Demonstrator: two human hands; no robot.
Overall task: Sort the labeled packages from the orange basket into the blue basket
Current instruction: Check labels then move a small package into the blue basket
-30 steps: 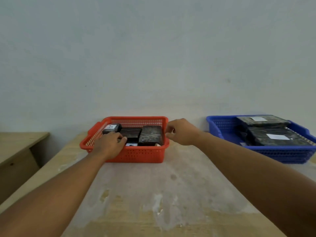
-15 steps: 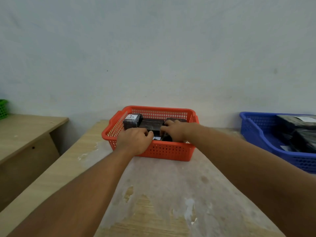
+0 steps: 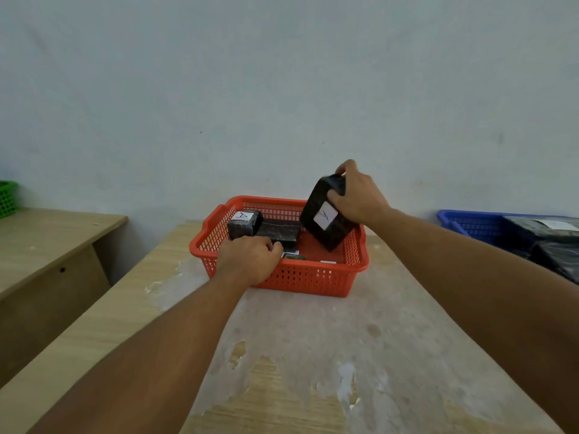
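The orange basket [image 3: 307, 281] stands mid-table. My right hand [image 3: 357, 195] grips a black wrapped package [image 3: 326, 211] with a white label, lifted and tilted above the basket's right side. My left hand [image 3: 249, 258] rests curled on the basket's near rim, fingers over a small package [image 3: 293, 255] inside; whether it grips it I cannot tell. A labeled dark package [image 3: 244, 223] stands at the basket's back left, a flat dark one [image 3: 279, 231] beside it. The blue basket [image 3: 466, 225] at the right edge holds several black packages [image 3: 539, 230].
The wooden table [image 3: 313, 355] has a worn, pale patch in its middle. A lower wooden desk [image 3: 47, 239] stands to the left, with a green basket [image 3: 6, 198] at its far edge. A plain wall rises right behind the baskets.
My right hand has lifted a labeled black package out of the orange basket, tilting it upright. My left hand stays at the basket's near rim. The view has shifted left.
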